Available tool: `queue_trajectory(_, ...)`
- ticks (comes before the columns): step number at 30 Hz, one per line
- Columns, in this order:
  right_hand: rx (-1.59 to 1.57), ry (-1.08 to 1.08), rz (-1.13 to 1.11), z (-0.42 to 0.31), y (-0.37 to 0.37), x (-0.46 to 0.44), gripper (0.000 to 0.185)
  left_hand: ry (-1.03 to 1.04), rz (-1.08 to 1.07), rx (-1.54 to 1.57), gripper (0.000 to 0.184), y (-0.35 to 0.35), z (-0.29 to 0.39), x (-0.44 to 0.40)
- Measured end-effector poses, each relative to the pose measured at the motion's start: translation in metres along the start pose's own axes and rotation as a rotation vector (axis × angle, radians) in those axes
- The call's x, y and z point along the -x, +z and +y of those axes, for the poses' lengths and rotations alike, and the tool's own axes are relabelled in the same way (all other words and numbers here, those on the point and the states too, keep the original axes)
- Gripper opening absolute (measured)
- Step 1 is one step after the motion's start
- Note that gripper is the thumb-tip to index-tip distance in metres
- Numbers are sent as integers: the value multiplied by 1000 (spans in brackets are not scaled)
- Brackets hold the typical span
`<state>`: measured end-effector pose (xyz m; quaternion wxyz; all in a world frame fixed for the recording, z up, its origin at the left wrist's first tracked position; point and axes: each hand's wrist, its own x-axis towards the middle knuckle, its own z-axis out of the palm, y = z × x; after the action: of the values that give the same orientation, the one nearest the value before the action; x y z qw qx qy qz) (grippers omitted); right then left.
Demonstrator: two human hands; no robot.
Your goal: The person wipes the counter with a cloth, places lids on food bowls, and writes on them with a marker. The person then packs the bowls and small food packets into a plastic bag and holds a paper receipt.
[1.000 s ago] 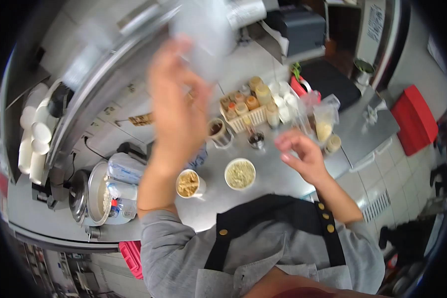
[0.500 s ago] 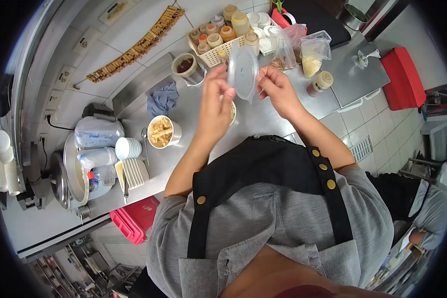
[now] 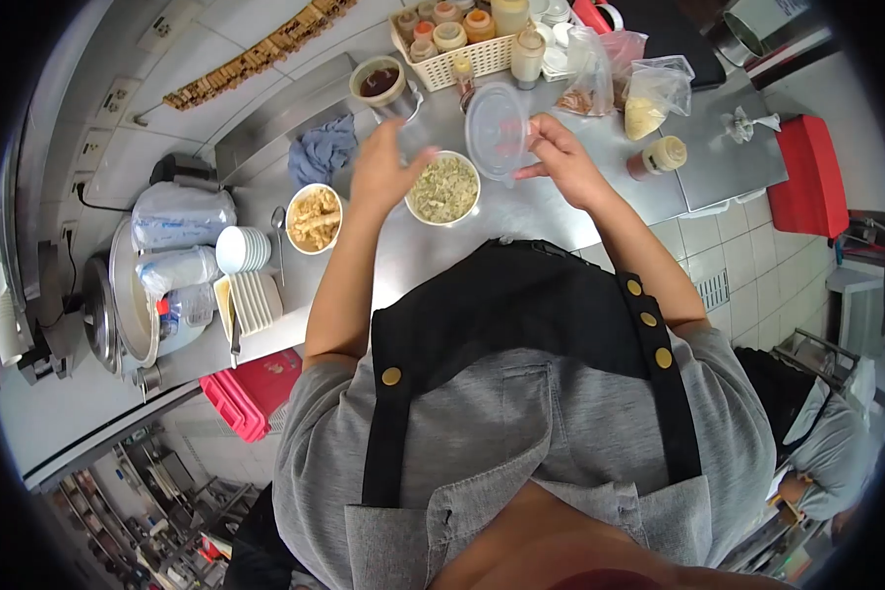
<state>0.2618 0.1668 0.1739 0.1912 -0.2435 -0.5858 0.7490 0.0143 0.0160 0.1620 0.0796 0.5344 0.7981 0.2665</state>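
Note:
My right hand (image 3: 563, 162) pinches the edge of a clear round plastic lid (image 3: 495, 126), which is tilted above the steel counter. To the left of the lid stands a white tub (image 3: 410, 207) filled with a pale, greenish, shredded-looking food (image 3: 444, 189). My left hand (image 3: 382, 173) is at the tub's left side, a little blurred, with its thumb stretched apart from the fingers and nothing in it. Whether it touches the rim I cannot tell. Farther left is a second white tub (image 3: 317, 244) holding golden fried pieces (image 3: 315, 218).
A blue cloth (image 3: 322, 149) and a container of dark sauce (image 3: 377, 83) lie behind the tubs. Squeeze bottles fill a basket (image 3: 452, 65). Filled plastic bags (image 3: 647, 110) and a single bottle (image 3: 657, 157) stand right. Stacked white cups (image 3: 243, 250) are left. Another person (image 3: 836, 462) is behind, at right.
My left hand has come away from the lid and moved left. My right hand keeps the lid, now turned flatter toward me. The tub of greenish food has come into fuller view.

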Motion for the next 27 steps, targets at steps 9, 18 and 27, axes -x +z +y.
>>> queue_trajectory(9,-75,87,-192,24,44,-38,15,72,-51,298,127,14,18,-1)
queue_trajectory(18,81,519,-120,114,21,-37,34,-115,-440,-178,132,62,7,35)
queue_trajectory(27,-43,473,2,143,28,-42,34,76,-206,-346,115,91,1,48)
